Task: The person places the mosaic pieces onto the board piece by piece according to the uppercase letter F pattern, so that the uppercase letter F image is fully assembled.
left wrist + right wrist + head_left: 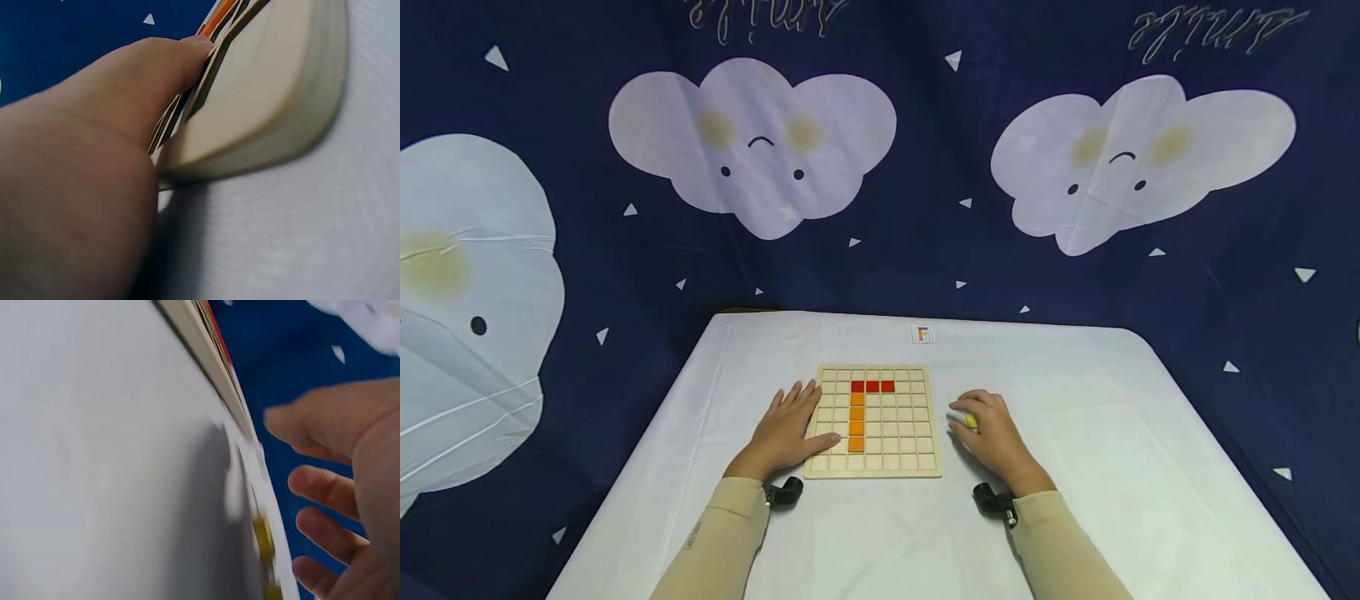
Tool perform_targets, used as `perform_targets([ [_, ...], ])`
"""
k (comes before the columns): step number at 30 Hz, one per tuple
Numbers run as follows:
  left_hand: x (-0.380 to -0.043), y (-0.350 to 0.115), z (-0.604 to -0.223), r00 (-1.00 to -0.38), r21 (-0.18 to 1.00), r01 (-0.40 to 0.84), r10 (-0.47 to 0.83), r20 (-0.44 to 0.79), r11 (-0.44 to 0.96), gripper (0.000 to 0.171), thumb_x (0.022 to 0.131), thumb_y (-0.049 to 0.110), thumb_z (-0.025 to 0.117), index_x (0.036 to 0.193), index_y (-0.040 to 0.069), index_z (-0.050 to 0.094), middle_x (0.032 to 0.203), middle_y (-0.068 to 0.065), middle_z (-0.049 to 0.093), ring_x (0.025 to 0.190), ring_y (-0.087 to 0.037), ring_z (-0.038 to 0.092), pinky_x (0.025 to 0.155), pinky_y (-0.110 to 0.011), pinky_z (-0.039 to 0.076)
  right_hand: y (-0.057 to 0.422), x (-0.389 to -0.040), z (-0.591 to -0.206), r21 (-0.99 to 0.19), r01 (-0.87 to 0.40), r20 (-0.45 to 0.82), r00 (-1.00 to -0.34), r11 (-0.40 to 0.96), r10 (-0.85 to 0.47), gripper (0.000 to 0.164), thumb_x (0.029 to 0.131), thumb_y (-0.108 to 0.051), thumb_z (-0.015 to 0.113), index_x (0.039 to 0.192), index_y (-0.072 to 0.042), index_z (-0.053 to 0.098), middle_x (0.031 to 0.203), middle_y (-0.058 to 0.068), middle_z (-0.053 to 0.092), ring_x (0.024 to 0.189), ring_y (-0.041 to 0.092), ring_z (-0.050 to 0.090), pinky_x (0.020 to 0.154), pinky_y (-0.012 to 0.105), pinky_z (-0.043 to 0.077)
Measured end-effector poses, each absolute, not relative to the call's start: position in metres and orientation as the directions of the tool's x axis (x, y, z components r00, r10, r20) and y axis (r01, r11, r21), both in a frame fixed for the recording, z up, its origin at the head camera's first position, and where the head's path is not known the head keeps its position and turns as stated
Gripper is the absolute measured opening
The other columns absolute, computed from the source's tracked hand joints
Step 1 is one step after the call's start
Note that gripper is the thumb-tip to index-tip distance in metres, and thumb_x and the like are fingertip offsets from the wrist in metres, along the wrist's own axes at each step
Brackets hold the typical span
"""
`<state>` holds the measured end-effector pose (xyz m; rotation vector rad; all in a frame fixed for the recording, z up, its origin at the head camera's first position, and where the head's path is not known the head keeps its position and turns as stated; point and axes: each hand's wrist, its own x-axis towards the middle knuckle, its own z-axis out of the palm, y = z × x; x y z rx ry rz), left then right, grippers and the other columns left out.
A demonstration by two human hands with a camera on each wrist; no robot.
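Observation:
A wooden grid board (910, 450) lies on the white table. Three red tiles (872, 387) sit side by side in one of its upper rows, and several orange tiles (857, 421) run down a column below the leftmost one. My left hand (782, 429) rests on the board's left edge, fingers spread and thumb across the grid. To the right of the board, my right hand (994, 435) hovers with bent, parted fingers over yellow pieces (264, 540) on the table. In the right wrist view a gap separates its fingertips from them, and nothing is held.
Behind the board lies a small card (922, 334) printed with a grid and a coloured figure. A dark blue cloth with white clouds (760, 150) hangs beyond the table's far edge. Black wrist cameras (785, 492) are strapped to both wrists.

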<state>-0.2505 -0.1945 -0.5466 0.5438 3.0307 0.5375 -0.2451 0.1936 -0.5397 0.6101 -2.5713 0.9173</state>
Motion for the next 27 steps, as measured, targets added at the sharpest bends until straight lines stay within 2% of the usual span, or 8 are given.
perform_targets([
  [6, -0.25, -0.196, -0.545, -0.942, 0.337, 0.33, 0.333, 0.051, 0.882, 0.107, 0.092, 0.074, 0.062, 0.165, 0.003, 0.03, 0.172, -0.013, 0.022, 0.159, -0.034, 0.011, 0.127, -0.052, 0.001, 0.223, -0.246, -0.545, -0.575, -0.487, 0.428, -0.864, 0.658, -0.265, 0.035, 0.081, -0.007, 0.091, 0.113, -0.003, 0.079, 0.124, 0.013, 0.069, 0.117, 0.039, 0.058, 0.102, 0.059, 0.046],
  [12, -0.25, -0.194, -0.546, -0.94, 0.339, 0.331, 0.338, 0.04, 0.881, 0.108, 0.092, 0.075, 0.06, 0.166, 0.003, 0.029, 0.172, -0.012, 0.021, 0.159, -0.033, 0.011, 0.127, -0.052, 0.0, 0.236, -0.244, -0.546, -0.587, -0.463, 0.403, -0.879, 0.664, -0.256, 0.036, 0.08, -0.007, 0.093, 0.114, -0.005, 0.079, 0.125, 0.009, 0.072, 0.119, 0.037, 0.062, 0.102, 0.057, 0.049],
  [21, -0.25, -0.194, -0.545, -0.939, 0.333, 0.339, 0.341, 0.053, 0.88, 0.107, 0.093, 0.074, 0.061, 0.166, 0.003, 0.029, 0.172, -0.012, 0.022, 0.159, -0.034, 0.012, 0.127, -0.052, 0.001, 0.243, -0.242, -0.548, -0.602, -0.453, 0.375, -0.887, 0.658, -0.267, 0.021, 0.083, -0.004, 0.09, 0.102, -0.009, 0.081, 0.121, 0.004, 0.074, 0.116, 0.032, 0.064, 0.095, 0.053, 0.053],
  [27, -0.25, -0.194, -0.546, -0.938, 0.342, 0.339, 0.342, 0.054, 0.877, 0.107, 0.092, 0.075, 0.061, 0.165, 0.002, 0.03, 0.172, -0.013, 0.023, 0.158, -0.034, 0.012, 0.127, -0.053, 0.001, 0.244, -0.243, -0.548, -0.599, -0.453, 0.357, -0.889, 0.66, -0.286, 0.016, 0.086, -0.002, 0.087, 0.096, -0.013, 0.082, 0.118, -0.002, 0.074, 0.115, 0.027, 0.064, 0.095, 0.05, 0.054],
])
